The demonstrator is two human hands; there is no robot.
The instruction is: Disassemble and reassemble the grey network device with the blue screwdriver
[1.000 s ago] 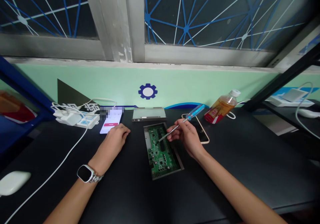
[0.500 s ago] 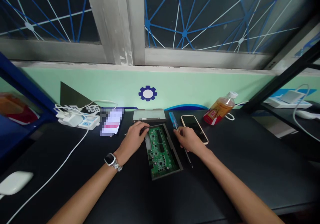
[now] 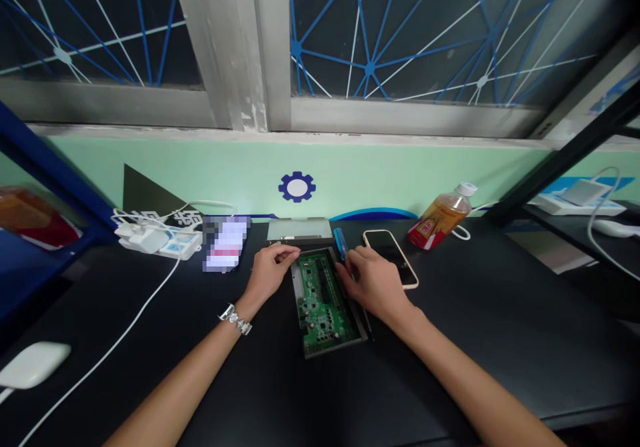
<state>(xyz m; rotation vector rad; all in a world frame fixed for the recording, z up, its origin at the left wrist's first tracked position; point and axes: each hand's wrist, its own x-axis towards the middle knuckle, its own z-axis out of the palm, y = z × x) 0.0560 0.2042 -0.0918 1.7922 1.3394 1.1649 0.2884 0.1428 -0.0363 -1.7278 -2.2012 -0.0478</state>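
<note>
A green circuit board (image 3: 320, 300) lies in a shallow metal case (image 3: 334, 350) on the black table. My left hand (image 3: 267, 275) is at the far left corner of the case, thumb and fingers pinched together; whatever they hold, if anything, is too small to make out. Beside the right edge of the case, my right hand (image 3: 375, 282) is closed around the shaft of a screwdriver (image 3: 341, 242). Its blue handle points away from me, and the dark tip shows near the case's near right corner. Part of the shaft is hidden by my fingers.
Behind the case lies a flat metal plate (image 3: 299, 229). A phone in a pale case (image 3: 385, 250) and a drink bottle (image 3: 443, 217) are to the right. On the left are a lit phone (image 3: 227, 244), a power strip (image 3: 183, 246) with cables, and a white device (image 3: 37, 365).
My right hand has shifted left with the screwdriver, closer to the case's edge. My left hand has turned at the wrist, its fingertips still at the corner.
</note>
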